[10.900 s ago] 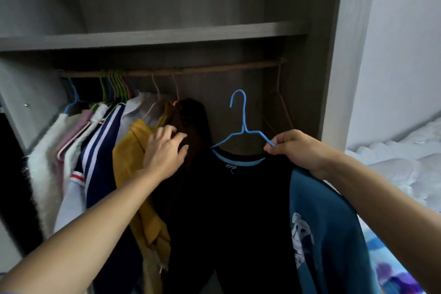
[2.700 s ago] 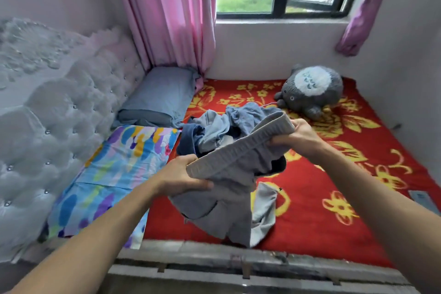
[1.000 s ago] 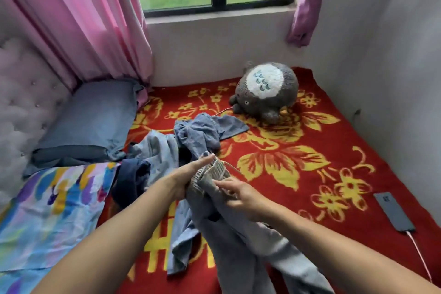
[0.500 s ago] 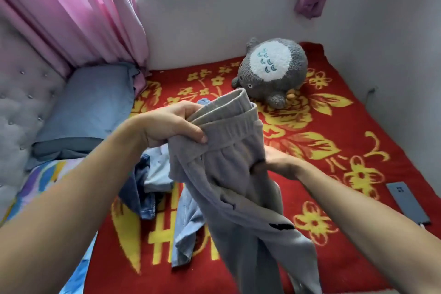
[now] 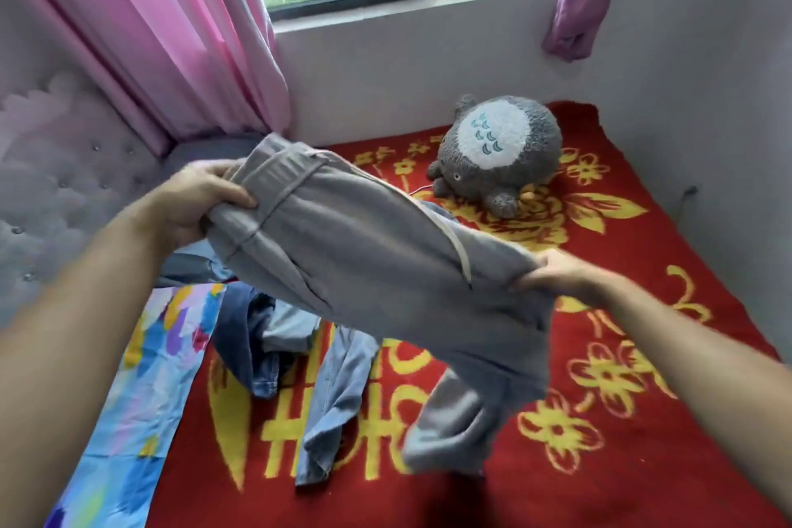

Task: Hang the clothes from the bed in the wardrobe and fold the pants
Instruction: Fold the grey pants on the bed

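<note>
Overhead, both hands — left hand (image 5: 201, 201), right hand (image 5: 557, 276) — grip soft grey fleece pants (image 5: 364, 253), stretched flat.

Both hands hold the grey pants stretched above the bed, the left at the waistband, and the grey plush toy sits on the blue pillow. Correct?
Not quite. The head view shows the grey plush toy on the red flowered blanket by the wall. The left hand does hold the waistband of the grey pants, the right hand farther down.
</note>
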Tool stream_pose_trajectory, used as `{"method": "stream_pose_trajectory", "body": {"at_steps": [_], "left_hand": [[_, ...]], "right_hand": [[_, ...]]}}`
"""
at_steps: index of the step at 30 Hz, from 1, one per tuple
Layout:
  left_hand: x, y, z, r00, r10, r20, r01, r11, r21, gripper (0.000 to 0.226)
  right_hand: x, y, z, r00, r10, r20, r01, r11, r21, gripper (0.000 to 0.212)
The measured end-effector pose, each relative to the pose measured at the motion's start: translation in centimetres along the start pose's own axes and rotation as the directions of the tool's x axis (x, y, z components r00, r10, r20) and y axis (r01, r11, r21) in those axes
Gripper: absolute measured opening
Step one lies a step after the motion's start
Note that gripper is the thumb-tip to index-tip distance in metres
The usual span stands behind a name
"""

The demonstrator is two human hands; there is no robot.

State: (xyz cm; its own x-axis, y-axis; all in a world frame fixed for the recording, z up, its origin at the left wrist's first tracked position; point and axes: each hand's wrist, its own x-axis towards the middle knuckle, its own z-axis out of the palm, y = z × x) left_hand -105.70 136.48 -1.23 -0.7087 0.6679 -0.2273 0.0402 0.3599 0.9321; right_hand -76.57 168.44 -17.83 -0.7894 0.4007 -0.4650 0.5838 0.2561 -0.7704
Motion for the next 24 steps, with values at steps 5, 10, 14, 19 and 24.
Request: {"method": "stream_pose_trajectory", "body": {"at_steps": [5,10,14,19,24], "left_hand": [[0.3,-5.2,0.5,0.991,-0.117,-0.070,0.104,0.981,-0.163,0.033],[0.5,-9.8,1.9,0.961,-0.272,-0.052,0.259,0.948,-0.186,0.027],[-0.9,-17.7,3.7,0.898,-0.435,0.062,0.439,0.884,-0.158,0.041],[-2.9,-31.8,5.3,0.786,-0.605,-0.130,0.573,0.791,-0.215,0.031],[-4.0,-42.4,6.6,0.682,-0.610,-0.403,0.587,0.786,-0.196,0.049]], "right_hand": [[-1.9,-4.4,-7.2,0.952,-0.163,-0.258,0.151,0.986,-0.068,0.021],[-0.9,-6.6,-8.4,0.962,-0.112,-0.249,0.053,0.971,-0.232,0.051],[1.0,-7.9,-6.0,0.993,-0.002,-0.121,-0.051,0.901,-0.431,0.035],[8.7,-2.3,5.0,0.984,0.104,-0.143,-0.169,0.791,-0.588,0.039],[12.7,8.6,19.4,0.943,0.295,-0.152,-0.328,0.764,-0.556,0.047]]}}
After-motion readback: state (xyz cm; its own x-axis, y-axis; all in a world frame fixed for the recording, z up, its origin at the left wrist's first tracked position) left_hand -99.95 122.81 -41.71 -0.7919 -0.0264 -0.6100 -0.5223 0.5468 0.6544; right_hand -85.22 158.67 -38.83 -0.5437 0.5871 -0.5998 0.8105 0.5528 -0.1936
